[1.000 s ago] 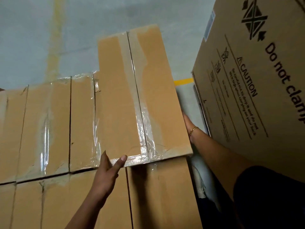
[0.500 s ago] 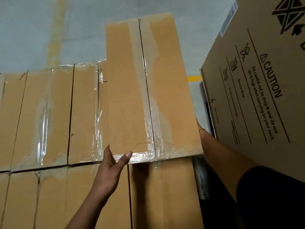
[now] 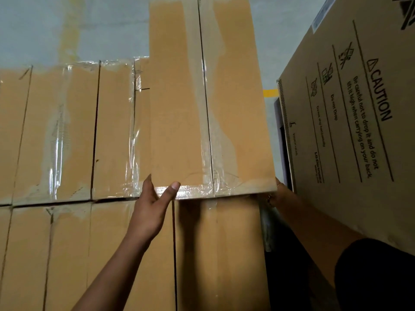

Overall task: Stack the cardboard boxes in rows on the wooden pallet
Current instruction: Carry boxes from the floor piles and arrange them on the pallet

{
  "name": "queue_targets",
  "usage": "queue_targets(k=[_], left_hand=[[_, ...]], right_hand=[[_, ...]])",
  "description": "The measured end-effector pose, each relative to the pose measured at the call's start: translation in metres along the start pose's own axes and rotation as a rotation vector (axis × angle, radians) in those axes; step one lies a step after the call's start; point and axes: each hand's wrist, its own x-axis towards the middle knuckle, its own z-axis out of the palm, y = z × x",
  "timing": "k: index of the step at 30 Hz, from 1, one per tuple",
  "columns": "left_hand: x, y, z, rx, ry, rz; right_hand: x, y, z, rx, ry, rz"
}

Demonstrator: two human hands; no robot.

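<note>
My left hand [image 3: 152, 207] grips the near edge of the cardboard box [image 3: 177, 113], thumb hooked over the taped top and fingers tucked underneath. My right hand [image 3: 278, 194] is at the box's near right corner, mostly hidden, so I cannot tell how its fingers lie. The box sits above the stacked boxes [image 3: 67, 135], at the right end of the far row. A large printed carton [image 3: 359, 122] stands to the right. Beyond lies a grey concrete floor [image 3: 112, 25] with a worn yellow stripe [image 3: 69, 32] and a strip of yellow tape [image 3: 270, 92].
</note>
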Motion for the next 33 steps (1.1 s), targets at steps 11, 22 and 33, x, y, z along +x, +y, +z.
queue_targets(k=[11,22,33], left_hand=[[0.0,-0.001,-0.001,0.008,-0.026,0.001],[-0.063,0.011,-0.05,-0.095,-0.157,0.132],[-0.291,-0.004,-0.181,0.127,-0.159,0.254]], right_hand=[[0.044,0.028,-0.033,0.051,0.169,0.039],[-0.133,0.022,0.0,-0.226,0.352,-0.164],[-0.366,0.05,0.058,-0.816,0.26,-0.237]])
